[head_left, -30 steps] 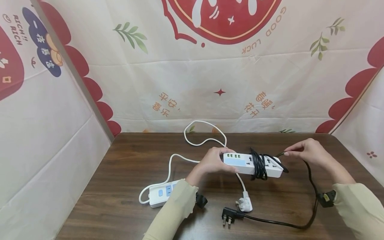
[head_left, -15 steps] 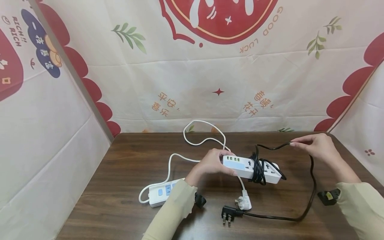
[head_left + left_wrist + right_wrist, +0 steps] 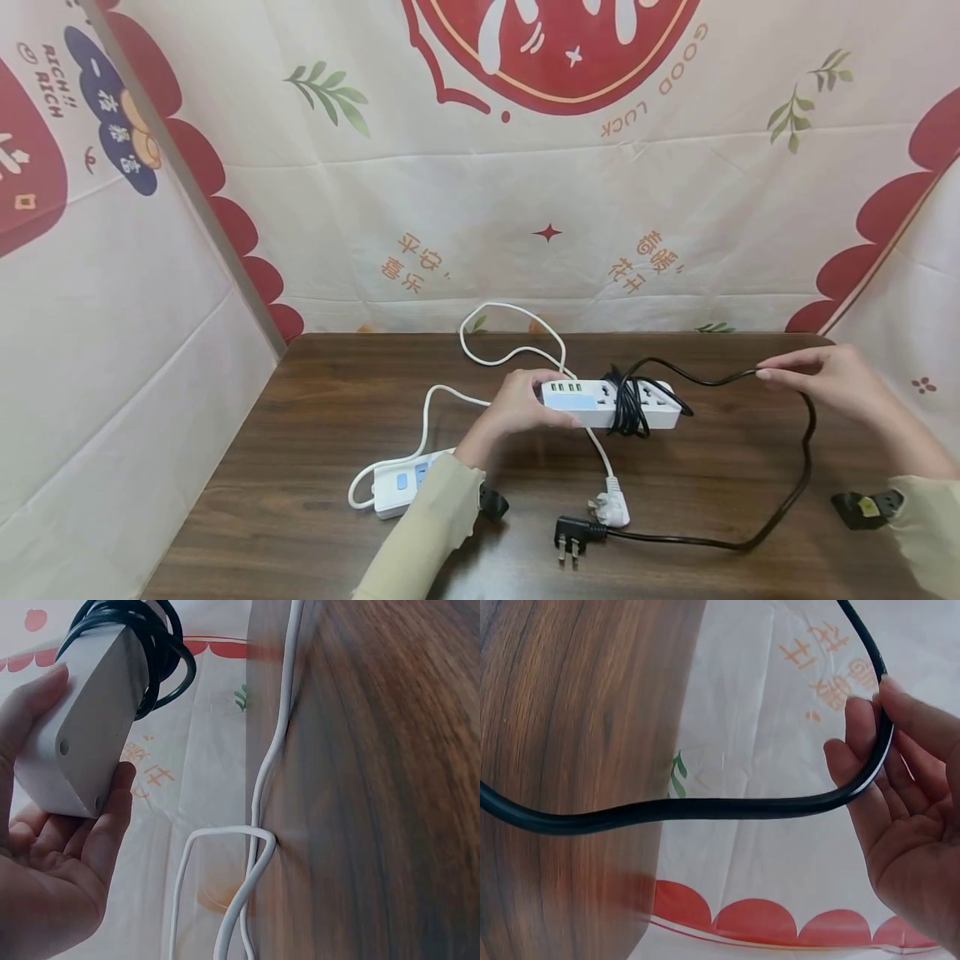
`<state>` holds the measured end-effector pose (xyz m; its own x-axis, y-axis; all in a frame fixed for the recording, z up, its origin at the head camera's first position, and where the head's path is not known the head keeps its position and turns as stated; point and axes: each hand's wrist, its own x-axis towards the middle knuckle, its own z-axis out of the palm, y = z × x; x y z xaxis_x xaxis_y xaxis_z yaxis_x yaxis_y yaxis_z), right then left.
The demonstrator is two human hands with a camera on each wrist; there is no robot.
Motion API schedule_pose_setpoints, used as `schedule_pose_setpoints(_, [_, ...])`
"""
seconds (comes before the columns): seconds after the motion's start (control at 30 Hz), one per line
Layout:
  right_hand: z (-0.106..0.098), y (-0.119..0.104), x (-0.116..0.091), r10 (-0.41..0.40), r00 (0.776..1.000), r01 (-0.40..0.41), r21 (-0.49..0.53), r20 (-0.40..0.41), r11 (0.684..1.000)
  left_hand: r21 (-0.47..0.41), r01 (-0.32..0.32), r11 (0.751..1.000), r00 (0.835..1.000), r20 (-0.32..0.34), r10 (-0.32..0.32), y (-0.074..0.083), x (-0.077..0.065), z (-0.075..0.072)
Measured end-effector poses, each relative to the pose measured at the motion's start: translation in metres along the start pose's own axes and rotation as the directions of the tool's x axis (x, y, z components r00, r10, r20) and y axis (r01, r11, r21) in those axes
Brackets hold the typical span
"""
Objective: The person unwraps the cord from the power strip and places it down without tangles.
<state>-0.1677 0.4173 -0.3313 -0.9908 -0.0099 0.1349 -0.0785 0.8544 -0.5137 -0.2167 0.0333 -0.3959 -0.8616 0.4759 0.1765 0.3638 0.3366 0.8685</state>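
Observation:
My left hand [image 3: 519, 403] grips the left end of a white power strip [image 3: 660, 414], thumb along the front and fingers behind. In the left wrist view the strip [image 3: 101, 712] is held up above the table. Several turns of black cord [image 3: 628, 404] are wound round its middle. A free length of that cord [image 3: 697, 379] runs right to my right hand [image 3: 832, 379], which pinches it between thumb and fingertips. From there the cord [image 3: 742, 808] hangs in a curve down to its black plug [image 3: 576, 532] on the table.
A second white power strip [image 3: 397, 487] with blue sockets lies at the left, partly behind the left forearm. Its white cord [image 3: 427, 417] loops to the table's back edge, and its white plug [image 3: 612, 504] lies beside the black one. Printed cloth [image 3: 480, 208] hangs behind the table [image 3: 300, 450].
My right hand has moved right, drawing out a longer free stretch of black cord from the wound strip. My left hand and the strip have shifted slightly left.

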Motion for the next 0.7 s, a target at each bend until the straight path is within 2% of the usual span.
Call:
schedule_pose_setpoints(0.3, [-0.005, 0.010, -0.010, 0.057, 0.996, -0.059, 0.025, 0.069, 0.998, -0.051, 0.008, 0.999, 0.999, -0.044, -0.011, -0.002, -0.001, 0.000])
schedule_pose_setpoints(0.47, [-0.004, 0.023, -0.015, 0.078, 0.994, -0.087, 0.115, 0.078, 0.990, -0.125, 0.030, 0.992, 0.997, -0.067, -0.039, 0.000, -0.002, -0.002])
schedule_pose_setpoints(0.7, [-0.004, 0.037, -0.022, 0.085, 0.986, -0.114, 0.211, 0.141, 0.971, -0.157, 0.054, 0.986, 0.994, -0.087, -0.068, 0.001, -0.002, -0.001])
